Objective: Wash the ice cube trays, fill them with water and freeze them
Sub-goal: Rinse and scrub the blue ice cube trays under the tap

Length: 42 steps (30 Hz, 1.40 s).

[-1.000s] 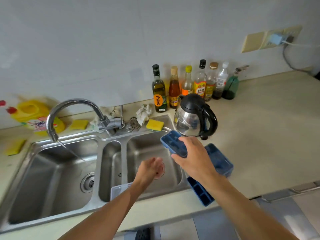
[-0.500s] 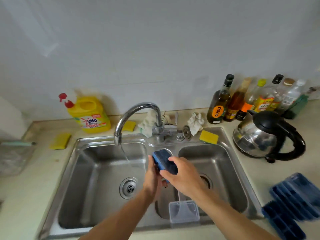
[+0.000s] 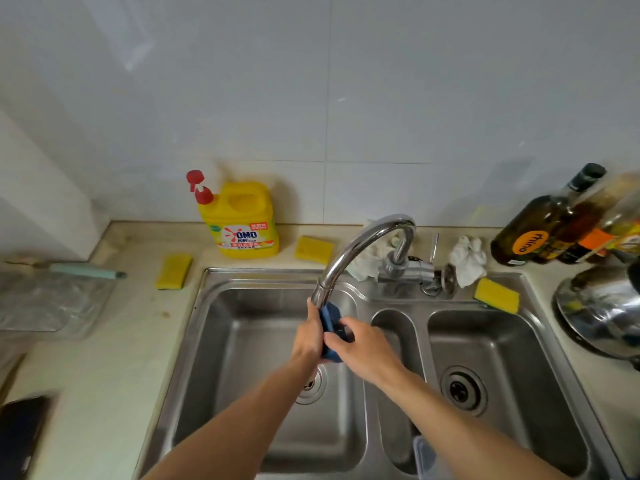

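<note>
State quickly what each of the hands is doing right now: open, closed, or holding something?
Left hand: touches the blue ice cube tray; gripping or just pressing cannot be told.
Right hand: closed, fingers curled round the same tray.
</note>
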Available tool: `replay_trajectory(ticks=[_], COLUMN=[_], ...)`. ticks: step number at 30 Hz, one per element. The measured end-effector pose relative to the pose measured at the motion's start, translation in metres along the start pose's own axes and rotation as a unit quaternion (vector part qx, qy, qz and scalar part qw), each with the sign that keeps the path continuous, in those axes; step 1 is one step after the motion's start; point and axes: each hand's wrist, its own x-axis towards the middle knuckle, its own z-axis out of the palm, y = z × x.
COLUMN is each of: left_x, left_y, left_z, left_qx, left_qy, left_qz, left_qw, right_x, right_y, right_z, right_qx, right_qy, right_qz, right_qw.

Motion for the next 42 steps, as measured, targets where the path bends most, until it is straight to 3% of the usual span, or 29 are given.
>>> replay_trajectory(ticks=[5, 12, 18, 22, 30, 42], left_x=[0.017, 0.031, 0.038, 0.034, 0.026, 0.019], left_y=[0.01, 0.019, 0.02, 0.024, 0.016, 0.015], left_z=[-0.014, -0.023, -0.07, -0.066, -0.016, -0.015], left_qx=[0.065, 0.141, 0.063, 0.071, 0.211, 0.251], left_qy=[0.013, 0.015, 0.068, 0.07, 0.034, 0.111], left_qz=[0.048, 0.053, -0.015, -0.007, 0.05, 0.085], left_qw=[0.997, 0.988, 0.996, 0.995, 0.976, 0.958], right_x=[0.016, 0.037, 0.049, 0.044, 0.01, -0.015], right_y=[-0.005, 0.005, 0.037, 0.058, 0.082, 0.128], right_z=[0.011, 0.009, -0.031, -0.045, -0.057, -0.072], right_qx=[0.039, 0.091, 0.129, 0.145, 0.123, 0.094], right_qy=[-0.008, -0.038, -0.045, -0.037, -0.03, -0.071], right_qz=[0.005, 0.038, 0.091, 0.118, 0.067, 0.067], right_qw=[0.999, 0.994, 0.986, 0.982, 0.99, 0.991])
